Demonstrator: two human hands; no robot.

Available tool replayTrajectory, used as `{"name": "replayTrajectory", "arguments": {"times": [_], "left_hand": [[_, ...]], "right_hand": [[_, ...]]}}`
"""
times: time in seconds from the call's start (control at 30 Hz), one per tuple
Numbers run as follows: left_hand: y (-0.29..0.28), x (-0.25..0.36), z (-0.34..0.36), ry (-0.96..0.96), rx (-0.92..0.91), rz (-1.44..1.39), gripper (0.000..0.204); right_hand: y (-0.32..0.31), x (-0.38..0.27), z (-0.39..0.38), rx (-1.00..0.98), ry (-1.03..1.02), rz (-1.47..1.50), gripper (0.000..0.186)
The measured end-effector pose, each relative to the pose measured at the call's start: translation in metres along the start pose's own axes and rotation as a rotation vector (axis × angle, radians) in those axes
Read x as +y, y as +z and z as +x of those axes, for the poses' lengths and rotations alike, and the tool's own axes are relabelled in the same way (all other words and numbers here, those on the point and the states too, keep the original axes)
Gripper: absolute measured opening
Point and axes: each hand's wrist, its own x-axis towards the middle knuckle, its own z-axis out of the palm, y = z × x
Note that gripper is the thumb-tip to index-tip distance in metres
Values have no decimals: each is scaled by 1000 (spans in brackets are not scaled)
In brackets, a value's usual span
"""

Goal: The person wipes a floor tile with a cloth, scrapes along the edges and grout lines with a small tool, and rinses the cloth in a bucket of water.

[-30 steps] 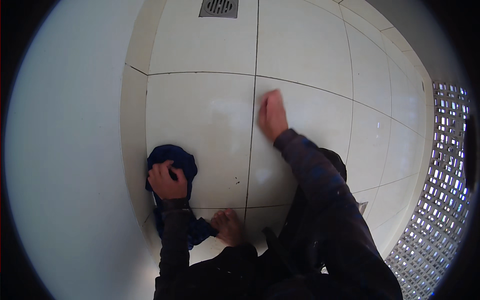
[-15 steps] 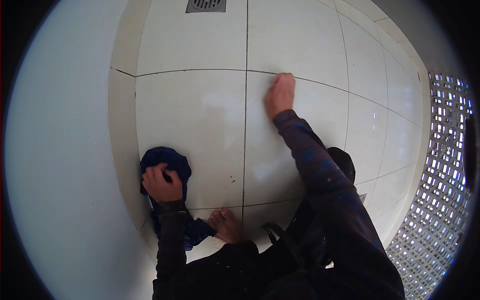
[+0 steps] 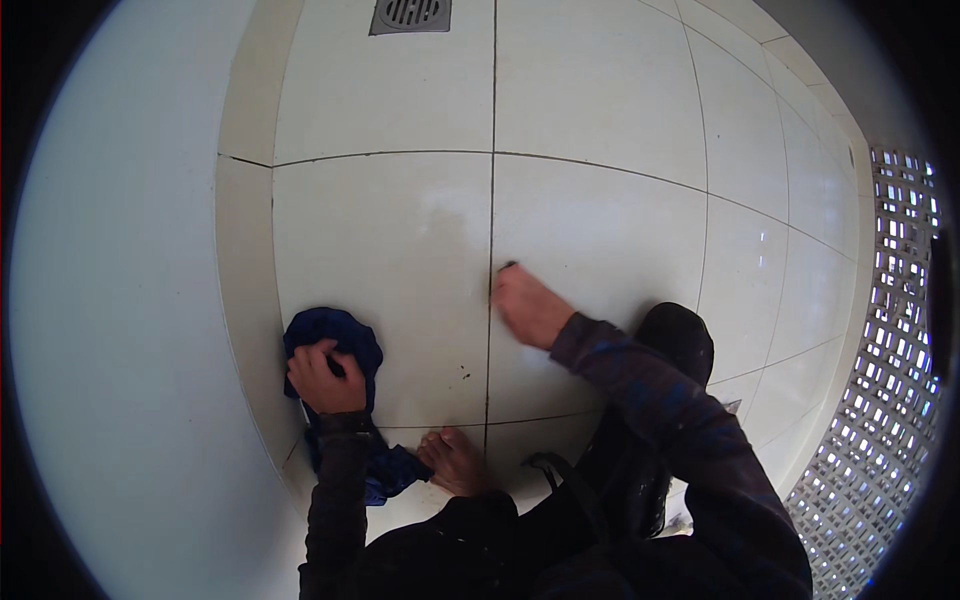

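My left hand [image 3: 325,378] lies curled over a bunched dark blue cloth [image 3: 345,328] at the left, beside the wall's base, its fingers and thumb bent against the fabric. The rest of the cloth trails back toward my bare foot [image 3: 452,462]. Right of the floor's long middle joint, my right hand [image 3: 532,308] is closed just above or on the pale floor tiles [image 3: 600,235]. A small dark tip [image 3: 508,265] shows past its fingers; too little of it is visible to tell its kind.
A square metal floor drain [image 3: 411,14] sits at the far end. The pale wall [image 3: 130,300] rises on the left, and a perforated lattice screen [image 3: 860,410] stands at the right. Small dark crumbs [image 3: 465,374] lie on the tile near my foot. My dark-clothed knee [image 3: 678,345] juts out at the right.
My right hand has come nearer to me and leftward, from the cross joint to beside the long middle joint. The left hand stays on the blue cloth.
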Motion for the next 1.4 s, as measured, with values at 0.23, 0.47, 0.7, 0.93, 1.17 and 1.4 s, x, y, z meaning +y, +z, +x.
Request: {"name": "replayTrajectory", "arguments": {"times": [0.23, 0.47, 0.7, 0.93, 1.17, 1.4], "left_hand": [[6, 4, -7, 7, -10, -3, 14], [6, 20, -1, -4, -24, 6, 13], [-1, 0, 0, -11, -16, 10, 14], [-1, 6, -5, -19, -32, 29, 12], [1, 11, -3, -16, -31, -19, 12], [0, 8, -5, -26, -18, -24, 11]], "right_hand": [[20, -32, 29, -71, -54, 42, 9], [-42, 36, 37, 286, 186, 109, 11], [33, -65, 10, -230, -351, 143, 15], [21, -44, 80, 179, -14, 579, 32], [-12, -24, 38, 842, 542, 248, 40], [-21, -10, 13, 931, 811, 176, 48]]}}
